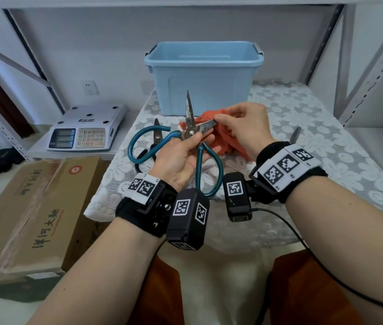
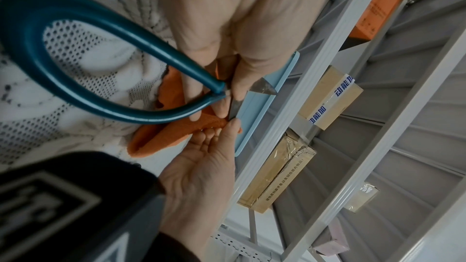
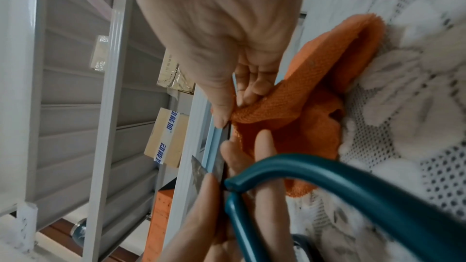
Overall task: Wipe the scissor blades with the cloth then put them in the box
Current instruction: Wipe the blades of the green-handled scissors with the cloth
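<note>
Currently the left hand [image 1: 181, 158] grips the teal-handled scissors [image 1: 191, 131] at the pivot, thumb on top and fingers curled beneath, holding them raised above the counter [image 1: 326, 127]. The blades stand spread apart: one points up and away toward the box [image 1: 203, 76], the other points right. The right hand [image 1: 244, 126] pinches the orange cloth [image 1: 218, 140] against the tip of the right-pointing blade, thumb on one side and fingers on the other; the rest of the cloth hangs down onto the lace cover of the counter. The light blue box stands open at the far edge of the counter, behind both hands and apart from the scissors. A second pair of scissors with black handles [image 1: 149, 146] lies on the counter to the left, partly hidden by the teal handle loop. Another blade tip [image 1: 295, 134] shows behind the right wrist. A weighing scale [image 1: 87, 131] rests on a shelf to the left, near cardboard cartons [image 1: 33, 207].
</note>
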